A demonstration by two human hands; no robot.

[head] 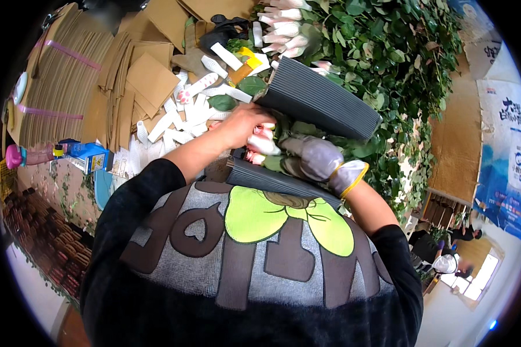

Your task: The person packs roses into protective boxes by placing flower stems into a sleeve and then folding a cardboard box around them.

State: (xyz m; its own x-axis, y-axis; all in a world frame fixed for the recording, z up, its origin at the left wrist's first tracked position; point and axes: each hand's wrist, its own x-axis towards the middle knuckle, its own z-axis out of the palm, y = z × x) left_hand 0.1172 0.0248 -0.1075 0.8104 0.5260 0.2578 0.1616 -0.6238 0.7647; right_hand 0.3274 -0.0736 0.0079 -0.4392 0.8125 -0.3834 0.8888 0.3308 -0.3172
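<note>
Pink roses (pixel 255 157) lie heads to the left between two dark ribbed panels, an upper panel (pixel 321 97) and a lower panel (pixel 282 180) near my chest. White wrapping covers part of one bloom (pixel 262 145). Bare, my left hand (pixel 248 123) curls around the upper flower heads, its fingertips partly hidden. My right hand (pixel 319 158), in a grey-lilac glove with a yellow cuff edge, rests among the leafy stems between the panels. Its fingers are partly lost in the leaves, so its grip is unclear.
White foam net sleeves (pixel 195 115) lie scattered to the left, by cardboard pieces (pixel 152 82) and a strapped cardboard stack (pixel 65 82). Net-sleeved roses (pixel 286 28) and dense rose foliage (pixel 386 47) fill the far side. A blue box (pixel 91 156) stands left. People (pixel 447 262) work at far right.
</note>
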